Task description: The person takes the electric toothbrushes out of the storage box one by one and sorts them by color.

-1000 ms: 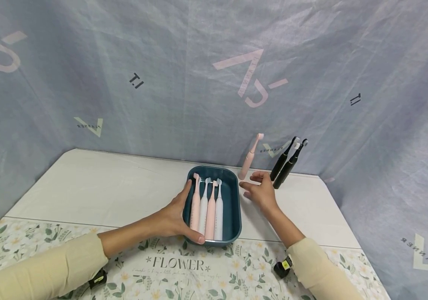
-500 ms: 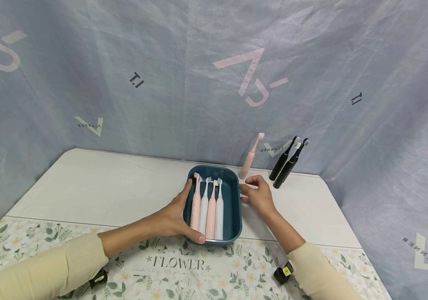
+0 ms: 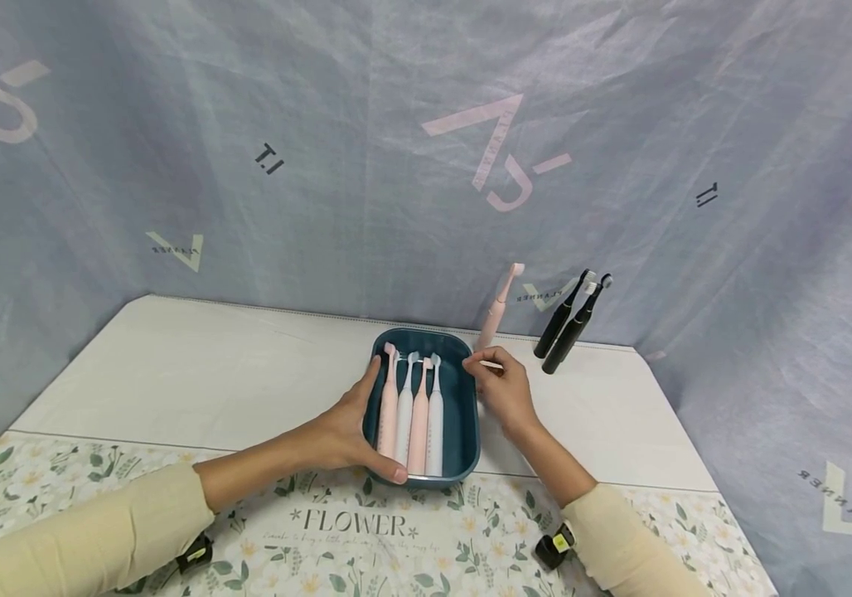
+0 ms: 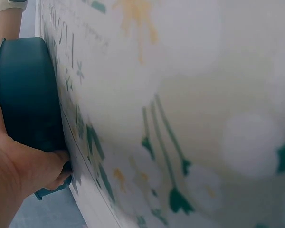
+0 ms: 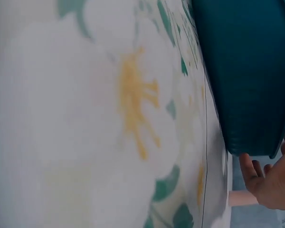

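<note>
Clearly, the tray [image 3: 461, 427] (teal) lies against the left grip [image 3: 346, 429].

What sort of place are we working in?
Probably a staged tabletop workspace rather than a real bathroom: a printed grey-blue sheet hangs behind, a flower-patterned cover spans the front, and a teal tray holds toothbrushes.

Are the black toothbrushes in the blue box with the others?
No, the black toothbrushes are outside the blue box, standing on the white tabletop to its right in the head view.
</note>
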Demonstrator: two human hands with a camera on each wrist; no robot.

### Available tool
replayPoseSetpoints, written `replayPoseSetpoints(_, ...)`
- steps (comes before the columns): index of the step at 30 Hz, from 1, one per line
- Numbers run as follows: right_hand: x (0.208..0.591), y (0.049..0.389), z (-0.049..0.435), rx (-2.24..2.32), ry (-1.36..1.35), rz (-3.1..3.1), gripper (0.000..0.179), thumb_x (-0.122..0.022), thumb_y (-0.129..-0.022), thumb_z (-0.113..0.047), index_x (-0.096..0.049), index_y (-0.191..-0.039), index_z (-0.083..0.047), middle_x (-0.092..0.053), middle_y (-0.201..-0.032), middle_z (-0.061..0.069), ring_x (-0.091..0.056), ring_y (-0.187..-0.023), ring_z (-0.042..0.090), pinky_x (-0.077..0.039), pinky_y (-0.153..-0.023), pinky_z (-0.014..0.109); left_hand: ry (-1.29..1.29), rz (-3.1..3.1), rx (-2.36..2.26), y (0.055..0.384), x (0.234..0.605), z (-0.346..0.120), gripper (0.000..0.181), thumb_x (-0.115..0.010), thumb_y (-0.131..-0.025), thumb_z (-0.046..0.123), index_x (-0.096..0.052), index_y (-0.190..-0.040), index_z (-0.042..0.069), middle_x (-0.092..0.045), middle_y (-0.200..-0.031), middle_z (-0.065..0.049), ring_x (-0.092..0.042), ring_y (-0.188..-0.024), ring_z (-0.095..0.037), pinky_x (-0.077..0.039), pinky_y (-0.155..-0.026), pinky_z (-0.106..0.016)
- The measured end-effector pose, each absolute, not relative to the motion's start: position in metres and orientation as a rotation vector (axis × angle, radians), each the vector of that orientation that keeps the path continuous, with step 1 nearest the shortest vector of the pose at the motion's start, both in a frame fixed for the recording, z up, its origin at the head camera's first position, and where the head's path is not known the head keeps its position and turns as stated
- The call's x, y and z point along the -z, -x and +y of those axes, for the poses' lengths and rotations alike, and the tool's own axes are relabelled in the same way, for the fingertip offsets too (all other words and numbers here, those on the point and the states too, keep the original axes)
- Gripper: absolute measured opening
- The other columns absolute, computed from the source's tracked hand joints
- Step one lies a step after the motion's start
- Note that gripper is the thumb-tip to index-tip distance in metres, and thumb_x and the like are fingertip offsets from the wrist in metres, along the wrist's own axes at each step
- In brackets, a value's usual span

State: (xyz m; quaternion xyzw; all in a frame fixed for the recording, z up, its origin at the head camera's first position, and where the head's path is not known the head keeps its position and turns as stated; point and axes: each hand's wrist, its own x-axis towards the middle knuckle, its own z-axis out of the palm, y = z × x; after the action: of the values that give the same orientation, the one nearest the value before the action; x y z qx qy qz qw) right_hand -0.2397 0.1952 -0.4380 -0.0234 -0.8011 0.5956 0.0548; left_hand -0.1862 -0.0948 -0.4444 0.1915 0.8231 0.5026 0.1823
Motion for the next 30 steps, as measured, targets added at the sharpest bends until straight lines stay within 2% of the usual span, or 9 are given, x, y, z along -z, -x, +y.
replayPoseSetpoints(3,0.438,0.238,0.192,-1.767,-0.006,-2.488,0.013,-0.080,-0.105,-0.018,-0.083,-0.114,-0.008,-0.078,-0.130,0.012,-0.074,-0.113,0.013,-0.057,-0.093,0.029,-0.541,2.320,-1.420,0.187,0.445,-0.095,0.181,-0.112,-0.064,0.053,0.026,-0.179,0.026,0.012,-0.190,-0.020,0.001,-0.178,-0.046,-0.021,-0.138,-0.073)
replayPoseSetpoints(7,0.438,0.235,0.189,-1.674,-0.081,-2.575,0.014,-0.081,-0.104,-0.019,-0.088,-0.111,-0.010,-0.074,-0.134,0.010,-0.068,-0.122,0.021,-0.056,-0.104,0.039,-0.549,2.317,-1.417,0.187,0.445,-0.095,0.181,-0.111,-0.064,0.055,0.026,-0.179,0.025,0.011,-0.190,-0.020,0.000,-0.178,-0.046,-0.022,-0.137,-0.073)
replayPoseSetpoints(11,0.437,0.235,0.185,-1.597,-0.113,-2.661,0.017,-0.082,-0.102,-0.024,-0.090,-0.111,-0.011,-0.063,-0.152,0.016,-0.056,-0.147,0.036,-0.048,-0.122,0.058,-0.559,2.312,-1.426,0.187,0.445,-0.094,0.181,-0.111,-0.064,0.056,0.026,-0.179,0.026,0.013,-0.190,-0.019,0.001,-0.178,-0.045,-0.021,-0.138,-0.073)
replayPoseSetpoints(15,0.435,0.236,0.181,-1.545,-0.158,-2.747,0.022,-0.084,-0.100,-0.027,-0.091,-0.113,-0.011,-0.047,-0.171,0.025,-0.037,-0.167,0.048,-0.036,-0.132,0.070,-0.568,2.295,-1.453,0.187,0.445,-0.094,0.181,-0.111,-0.065,0.053,0.026,-0.179,0.026,0.014,-0.190,-0.017,0.003,-0.178,-0.044,-0.018,-0.138,-0.073)
replayPoseSetpoints(20,0.433,0.236,0.176,-1.476,-0.216,-2.819,0.023,-0.088,-0.096,-0.028,-0.092,-0.111,-0.010,-0.032,-0.179,0.033,-0.023,-0.172,0.054,-0.032,-0.134,0.073,-0.556,2.294,-1.450,0.186,0.444,-0.094,0.179,-0.111,-0.066,0.053,0.026,-0.178,0.029,0.015,-0.190,-0.016,0.004,-0.178,-0.043,-0.019,-0.138,-0.074)
replayPoseSetpoints(26,0.436,0.236,0.172,-1.442,-0.241,-2.892,0.026,-0.090,-0.094,-0.029,-0.092,-0.109,-0.007,-0.014,-0.183,0.039,-0.019,-0.171,0.060,-0.030,-0.133,0.076,-0.532,2.313,-1.419,0.184,0.444,-0.095,0.178,-0.110,-0.066,0.055,0.026,-0.179,0.031,0.014,-0.190,-0.016,0.004,-0.178,-0.044,-0.021,-0.137,-0.075)
replayPoseSetpoints(28,0.436,0.236,0.171,-1.425,-0.244,-2.915,0.030,-0.092,-0.092,-0.031,-0.092,-0.110,-0.007,-0.009,-0.183,0.041,-0.019,-0.170,0.061,-0.031,-0.132,0.076,-0.534,2.317,-1.412,0.184,0.444,-0.095,0.178,-0.110,-0.066,0.056,0.026,-0.179,0.030,0.014,-0.190,-0.016,0.005,-0.178,-0.045,-0.021,-0.137,-0.076)
replayPoseSetpoints(30,0.437,0.235,0.171,-1.401,-0.241,-2.939,0.036,-0.095,-0.089,-0.035,-0.091,-0.111,-0.008,-0.008,-0.183,0.041,-0.022,-0.169,0.062,-0.037,-0.129,0.075,-0.538,2.320,-1.407,0.184,0.444,-0.095,0.178,-0.110,-0.066,0.056,0.026,-0.179,0.031,0.014,-0.190,-0.016,0.005,-0.178,-0.045,-0.020,-0.136,-0.076)
